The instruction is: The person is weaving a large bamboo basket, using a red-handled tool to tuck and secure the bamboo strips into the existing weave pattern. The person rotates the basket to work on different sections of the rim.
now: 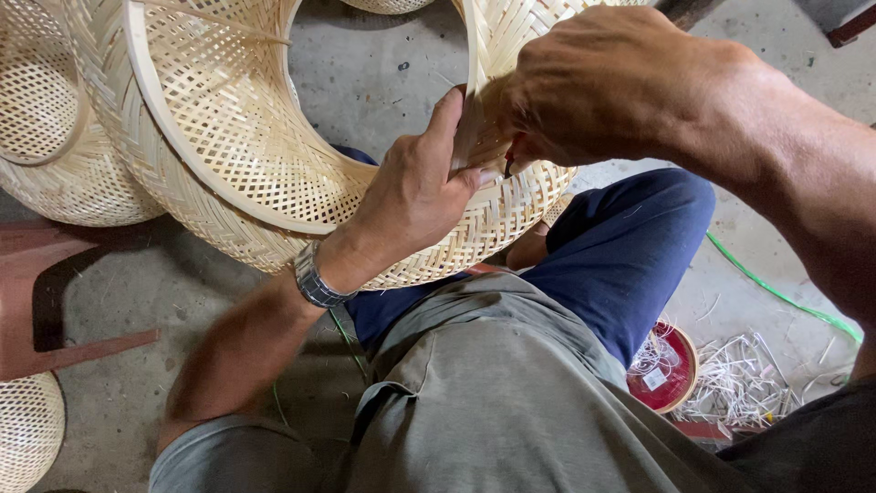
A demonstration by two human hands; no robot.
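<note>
The floor was bare grey concrete, stained and gritty, with a scatter of pale cut strips lying to the right beside a round red tin and a thin green cord trailing across it. A reddish-brown stool stood at the left edge, and other woven baskets rested around it, one more showing at the lower left corner. The person sat low, in blue trousers and a grey shirt, with a large woven bamboo basket propped over the knees, its open mouth turned toward the camera. The left hand, a metal watch on its wrist, pressed against the basket's outer wall near the rim, fingers closed around the weave and thumb raised along the edge. The right hand was closed in a tight pinch on the rim strip just above, touching the left thumb. The basket was pale straw-coloured, open lattice inside, tighter diagonal plaiting outside, bound by a smooth flat hoop.
</note>
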